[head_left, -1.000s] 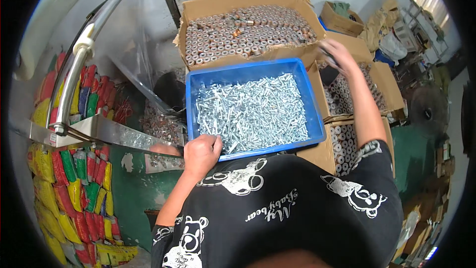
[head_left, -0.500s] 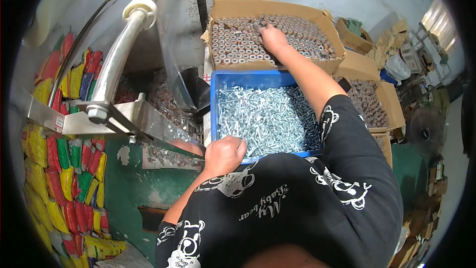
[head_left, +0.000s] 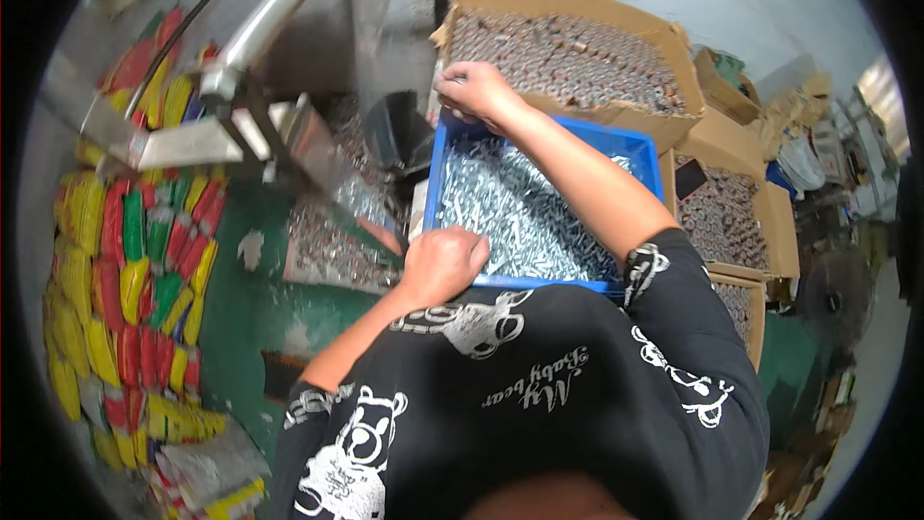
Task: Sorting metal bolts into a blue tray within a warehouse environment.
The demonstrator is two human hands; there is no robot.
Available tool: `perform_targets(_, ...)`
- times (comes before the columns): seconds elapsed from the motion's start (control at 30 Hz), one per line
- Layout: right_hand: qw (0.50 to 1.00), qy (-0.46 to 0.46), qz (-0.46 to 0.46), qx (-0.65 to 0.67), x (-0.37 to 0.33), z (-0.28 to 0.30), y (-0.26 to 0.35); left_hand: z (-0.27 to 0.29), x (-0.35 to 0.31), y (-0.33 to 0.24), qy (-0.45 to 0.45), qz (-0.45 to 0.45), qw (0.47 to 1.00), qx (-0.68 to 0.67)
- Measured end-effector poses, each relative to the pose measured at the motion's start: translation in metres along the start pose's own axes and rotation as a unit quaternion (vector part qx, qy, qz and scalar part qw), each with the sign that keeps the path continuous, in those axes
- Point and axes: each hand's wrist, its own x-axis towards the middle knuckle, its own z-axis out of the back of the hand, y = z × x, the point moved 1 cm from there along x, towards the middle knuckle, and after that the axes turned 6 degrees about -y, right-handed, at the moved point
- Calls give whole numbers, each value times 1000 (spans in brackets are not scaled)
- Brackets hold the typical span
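Note:
In front of me a blue plastic bin (head_left: 431, 195) holds a heap of silvery bolts (head_left: 510, 221). Behind it stands an open cardboard box (head_left: 616, 2) filled with rows of small round metal parts (head_left: 568, 58). My right hand (head_left: 474, 92) is over the bin's far left corner, beside the box, its fingers curled closed; what lies in them is hidden and blurred. At the bin's near left corner, my left hand (head_left: 443, 260) is closed in a loose fist, fingertips turned out of sight.
A metal arm (head_left: 279, 24) and bracket stand at left, beside a dark chute (head_left: 397, 130). Colourful sacks (head_left: 125, 279) are stacked farther left. To the right, another cardboard box (head_left: 782, 221) of metal parts has a dark flat object (head_left: 690, 178) on it.
My right hand has left the parts in the far box and come left and nearer, to the bin's corner. The view has shifted; my left hand stays by the bin.

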Motion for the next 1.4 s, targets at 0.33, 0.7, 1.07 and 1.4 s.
perform_targets(0.33, 914, 49, 263, -306, -87, 85, -64, -4, -5, -4, -28, 9, 999, 41)
perform_targets(0.7, 798, 196, 158, -548, -184, 142, -123, -10, 0, -6, -50, 14, 996, 71)
perform_targets(1.07, 856, 174, 139, -467, -144, 172, -145, -12, 0, -5, -27, 24, 994, 99)
perform_targets(1.4, 913, 44, 164, -372, -144, 174, -129, -11, -2, -9, -35, 19, 995, 96)
